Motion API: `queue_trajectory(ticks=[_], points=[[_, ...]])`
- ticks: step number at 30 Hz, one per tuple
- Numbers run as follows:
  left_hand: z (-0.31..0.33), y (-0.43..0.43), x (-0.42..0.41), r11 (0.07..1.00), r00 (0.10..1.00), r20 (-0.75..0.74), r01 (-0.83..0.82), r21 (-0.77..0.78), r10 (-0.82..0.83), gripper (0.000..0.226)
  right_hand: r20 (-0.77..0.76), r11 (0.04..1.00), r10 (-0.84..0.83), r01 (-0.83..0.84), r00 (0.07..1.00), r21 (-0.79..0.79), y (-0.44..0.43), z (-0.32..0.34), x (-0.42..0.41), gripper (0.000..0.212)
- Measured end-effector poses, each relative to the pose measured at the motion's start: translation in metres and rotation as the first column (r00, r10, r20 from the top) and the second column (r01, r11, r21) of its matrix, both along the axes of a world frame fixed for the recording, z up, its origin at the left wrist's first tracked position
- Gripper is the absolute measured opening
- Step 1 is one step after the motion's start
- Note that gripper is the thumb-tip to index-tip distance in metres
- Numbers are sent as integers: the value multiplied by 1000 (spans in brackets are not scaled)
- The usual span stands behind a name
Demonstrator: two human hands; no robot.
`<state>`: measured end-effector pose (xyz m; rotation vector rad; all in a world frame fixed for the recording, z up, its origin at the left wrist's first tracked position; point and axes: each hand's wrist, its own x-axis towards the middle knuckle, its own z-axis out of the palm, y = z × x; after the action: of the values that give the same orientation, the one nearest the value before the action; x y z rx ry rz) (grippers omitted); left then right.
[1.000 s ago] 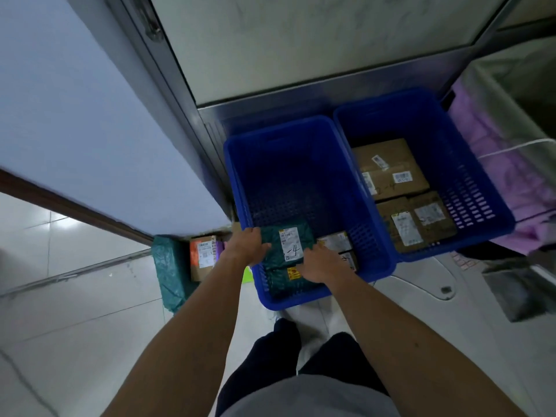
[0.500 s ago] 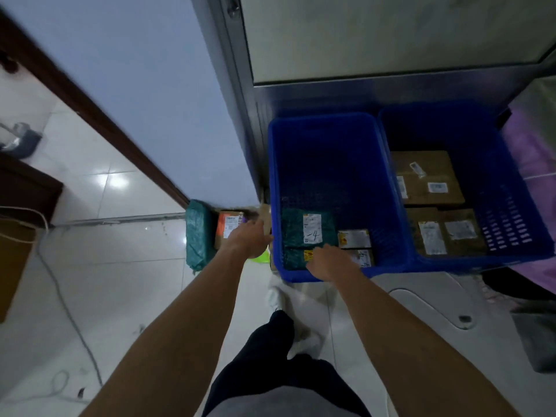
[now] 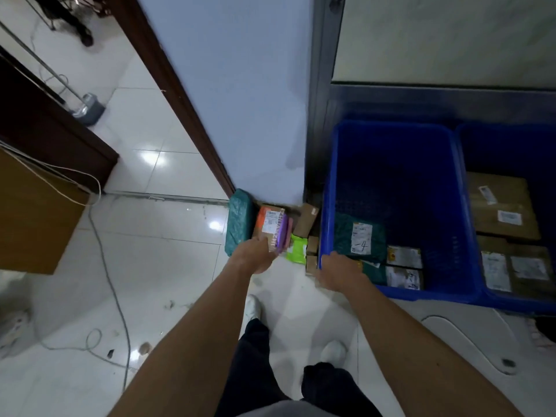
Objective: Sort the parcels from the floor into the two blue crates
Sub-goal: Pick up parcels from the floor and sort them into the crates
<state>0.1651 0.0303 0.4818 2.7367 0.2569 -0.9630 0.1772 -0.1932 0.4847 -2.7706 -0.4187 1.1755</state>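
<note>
**My left hand (image 3: pixel 252 256) at the floor pile, my right hand (image 3: pixel 339 271) at the crate corner**

The parcels not yet sorted lie in a tight huddle on the floor, against the foot of the pale wall (image 3: pixel 240 100) and just left of the crates. From left to right they are a teal bag (image 3: pixel 239 225), an orange-labelled box (image 3: pixel 268 225), a flat purple packet (image 3: pixel 283 236), a lime-green packet (image 3: pixel 296 250) and a tilted brown carton (image 3: pixel 306 220). My left hand meets the near edge of the orange-labelled box. The back of the hand hides my fingers, so I cannot tell whether they grip it or only touch it.

My right hand sits at the near left corner of the left blue crate (image 3: pixel 400 176), against its rim. I cannot tell whether those fingers are curled over the rim or loose. Inside that crate a teal parcel marked "-4" (image 3: pixel 359 236) lies at the near left, with two small labelled parcels (image 3: pixel 404 257) just right of it. The right blue crate (image 3: pixel 505 145) stands touching the first and holds brown cartons (image 3: pixel 501 209).

A white cable (image 3: pixel 120 311) trails over the tiles to my left, near a wooden cabinet (image 3: pixel 36 221).
</note>
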Motion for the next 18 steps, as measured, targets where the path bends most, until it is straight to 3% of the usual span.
queue_trajectory(ticks=[5,12,18], points=[[-38,49,1,997,996,-77,50,-51,-54,55,-64,985,-170,170,983,-20,49,-30,2,42],[-106,119,12,989,985,-152,65,-133,-85,62,-218,958,-285,283,933,-39,118,-91,13,39],[-174,148,21,984,975,-223,-26,-177,-14,60,-302,971,-238,225,923,-81,157,-163,24,43]])
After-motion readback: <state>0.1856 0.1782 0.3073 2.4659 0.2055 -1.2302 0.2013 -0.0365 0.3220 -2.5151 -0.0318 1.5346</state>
